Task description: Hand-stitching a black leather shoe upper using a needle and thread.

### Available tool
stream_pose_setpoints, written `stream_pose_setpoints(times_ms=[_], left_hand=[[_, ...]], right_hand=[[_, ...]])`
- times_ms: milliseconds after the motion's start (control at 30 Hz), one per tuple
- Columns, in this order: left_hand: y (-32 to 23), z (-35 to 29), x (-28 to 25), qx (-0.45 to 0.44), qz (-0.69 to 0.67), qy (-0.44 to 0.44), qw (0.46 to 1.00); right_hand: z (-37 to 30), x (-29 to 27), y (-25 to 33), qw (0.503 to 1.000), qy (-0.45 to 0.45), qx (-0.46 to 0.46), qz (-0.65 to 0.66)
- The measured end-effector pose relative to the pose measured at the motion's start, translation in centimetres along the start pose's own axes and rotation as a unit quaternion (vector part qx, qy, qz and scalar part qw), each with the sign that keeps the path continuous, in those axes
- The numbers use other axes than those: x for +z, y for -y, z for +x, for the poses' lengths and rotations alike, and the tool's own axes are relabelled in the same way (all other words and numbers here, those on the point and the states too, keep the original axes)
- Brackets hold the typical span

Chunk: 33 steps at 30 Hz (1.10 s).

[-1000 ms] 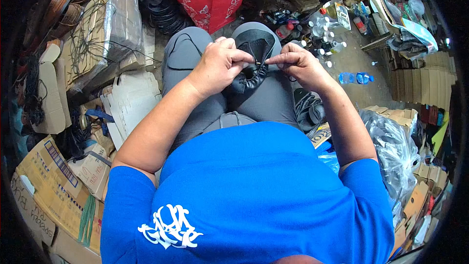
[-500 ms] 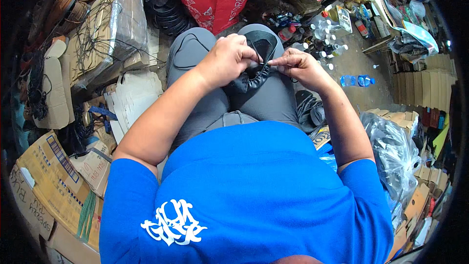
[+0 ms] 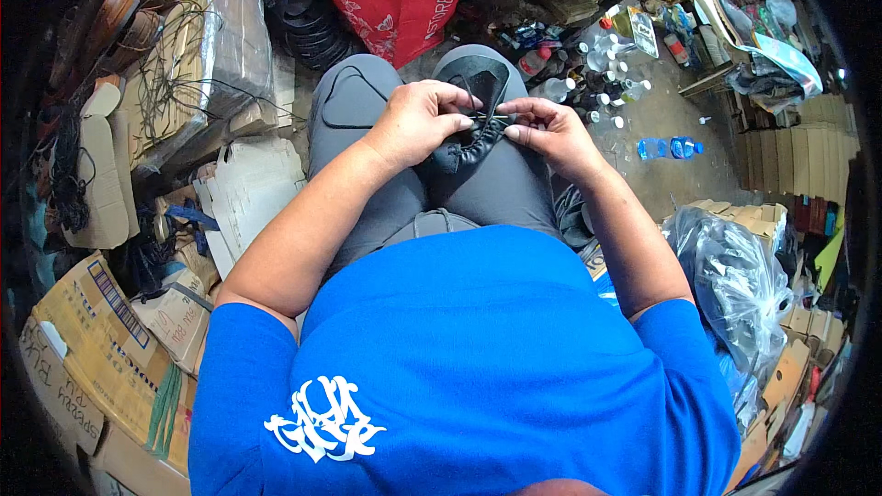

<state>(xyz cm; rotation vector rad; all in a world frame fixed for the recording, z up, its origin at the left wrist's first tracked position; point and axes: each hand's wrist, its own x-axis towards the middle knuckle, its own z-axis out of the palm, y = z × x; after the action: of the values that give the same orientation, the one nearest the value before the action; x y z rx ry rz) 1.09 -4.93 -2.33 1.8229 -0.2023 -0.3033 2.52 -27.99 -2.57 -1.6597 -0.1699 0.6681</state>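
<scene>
A black shoe upper [image 3: 462, 154] with a puckered, gathered seam rests on my right thigh, its flat pointed flap [image 3: 489, 73] lying toward the knee. My left hand [image 3: 424, 121] is closed in a pinch at the upper's left side. A thin, pale needle [image 3: 488, 117] spans the gap between my fingertips, its left end at my left finger and thumb. On the other side my right hand [image 3: 551, 133] is closed, finger and thumb pinching the upper's right edge near the needle's other end. A dark thread [image 3: 354, 125] loops over my left knee.
A red bag [image 3: 395, 0] stands beyond my knees, beside a black stack [image 3: 308, 23]. Plastic-wrapped cardboard [image 3: 197, 64] and boxes [image 3: 101, 340] crowd the left. To the right are several bottles [image 3: 629, 90], blue bottles [image 3: 671, 148] on the floor, and a clear plastic bag [image 3: 730, 276].
My hands have shifted slightly, and the right thumb has come in against the upper's edge. The pale needle now shows between my fingertips. The upper stays on my thigh.
</scene>
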Motion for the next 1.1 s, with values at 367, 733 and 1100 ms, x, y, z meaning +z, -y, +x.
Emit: stream_pose_setpoints(times_ms=[367,733,1100], left_hand=[[0.0,2.1,0.2,-0.027,-0.045,0.086,0.995],[0.2,-0.3,-2.4,0.06,0.064,0.014,0.996],[-3.5,0.2,-1.6,0.154,0.362,0.087,0.915]], right_hand=[[0.6,0.3,1.1,0.997,-0.026,-0.036,-0.069],[0.0,-2.2,0.4,0.994,0.012,-0.095,-0.054],[-2.3,-3.7,-0.2,0.999,0.017,-0.022,-0.027]])
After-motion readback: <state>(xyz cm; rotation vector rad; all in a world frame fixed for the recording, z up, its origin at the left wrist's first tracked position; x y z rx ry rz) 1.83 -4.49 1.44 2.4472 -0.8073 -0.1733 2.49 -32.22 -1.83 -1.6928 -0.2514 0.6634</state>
